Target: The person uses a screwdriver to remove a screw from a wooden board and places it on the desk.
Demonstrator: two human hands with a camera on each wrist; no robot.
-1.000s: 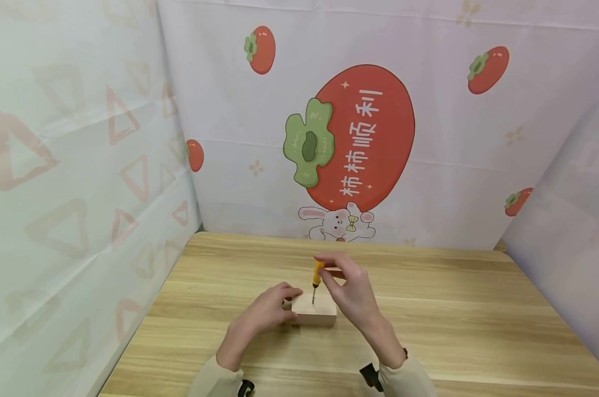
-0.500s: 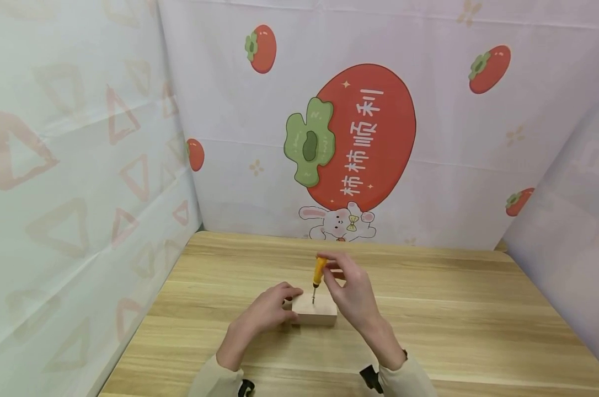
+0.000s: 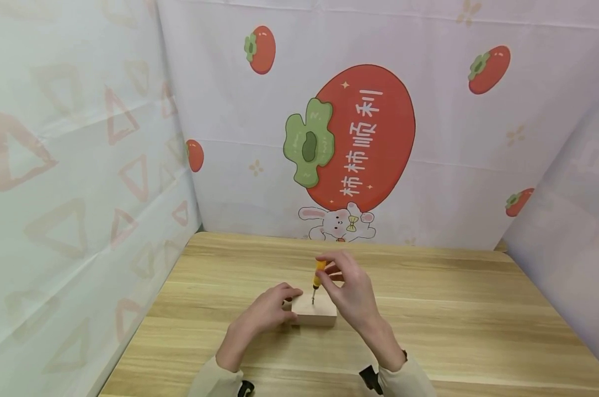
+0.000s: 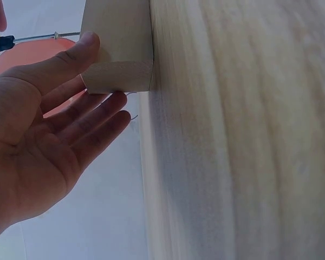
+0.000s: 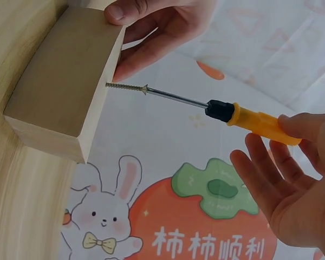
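A pale wooden block (image 3: pixel 314 319) lies on the table. My left hand (image 3: pixel 266 310) grips its left end, with the thumb on the near side and the fingers on the far side, as the left wrist view also shows. A long screw (image 5: pixel 125 86) stands upright in the block's top face, most of its thread exposed. On the screw's head sits the tip of a screwdriver (image 5: pixel 254 122) with a yellow handle and black collar. My right hand (image 3: pixel 353 286) pinches the handle near its top end; in the right wrist view several fingers are spread away from it.
The wood-grain table (image 3: pixel 438 309) extends around the block. A white backdrop (image 3: pixel 240 187) with persimmon and rabbit prints rises at the table's far edge, and further sheets hang on the left and right sides.
My right fingers have shifted slightly round the screwdriver handle, and its tilt has varied a little. The left hand and the block have stayed in place.
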